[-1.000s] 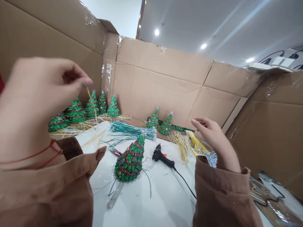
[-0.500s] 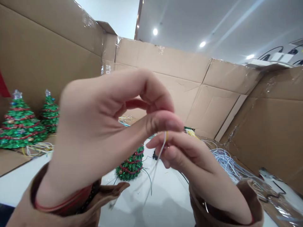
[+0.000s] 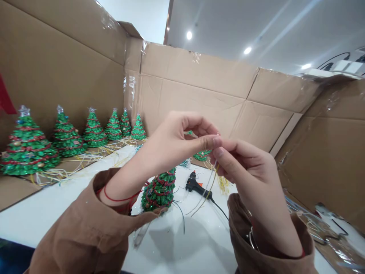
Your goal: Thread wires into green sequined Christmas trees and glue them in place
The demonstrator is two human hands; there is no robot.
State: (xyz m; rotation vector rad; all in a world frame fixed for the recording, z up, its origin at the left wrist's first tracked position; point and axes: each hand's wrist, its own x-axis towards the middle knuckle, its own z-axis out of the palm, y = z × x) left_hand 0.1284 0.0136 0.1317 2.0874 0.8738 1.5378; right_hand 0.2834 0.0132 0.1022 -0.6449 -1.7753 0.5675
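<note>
My left hand [image 3: 196, 135] is closed in a pinch, its thumb tip meeting the fingertips of my right hand [image 3: 230, 152] in front of me. Between them, a thin white wire and a yellow wire [image 3: 211, 186] hang loosely down from the pinch, their lower ends free above the table. A tiny clear tip [image 3: 218, 134] shows at the top of the fingers, too small to name. Behind my left wrist stands a green Christmas tree [image 3: 159, 190] with red garland, its top hidden by my arm. Dark wires stick out near its base.
A black glue gun [image 3: 196, 184] lies on the white table [image 3: 182, 251], its cord running right. Several decorated trees [image 3: 94, 129] line the left cardboard wall [image 3: 57, 57], with loose wires around them. More yellow wires [image 3: 224, 184] and another tree [image 3: 202, 155] are behind my hands.
My left hand has moved away from the camera and right, bringing its fingertips against my right hand's. The right hand has risen slightly. The glue gun and more trees have come into sight.
</note>
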